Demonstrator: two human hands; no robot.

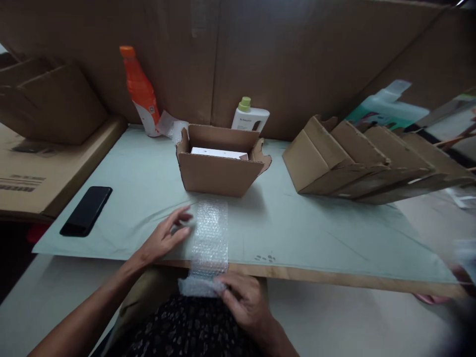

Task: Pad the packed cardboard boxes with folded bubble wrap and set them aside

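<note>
Bubble-wrap strip (pixel 210 230) lies over the table edge (pixel 316 276), its long axis pointing forward to the cardboard box (pixel 219 176), the right hand (pixel 244 298) pinching its near bunched end, while the left hand (pixel 166 236), empty and loosely spread, is just left of its far part.

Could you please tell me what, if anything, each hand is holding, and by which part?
The right hand holds the bubble wrap by the right side of its near end; the left hand holds nothing.
</note>
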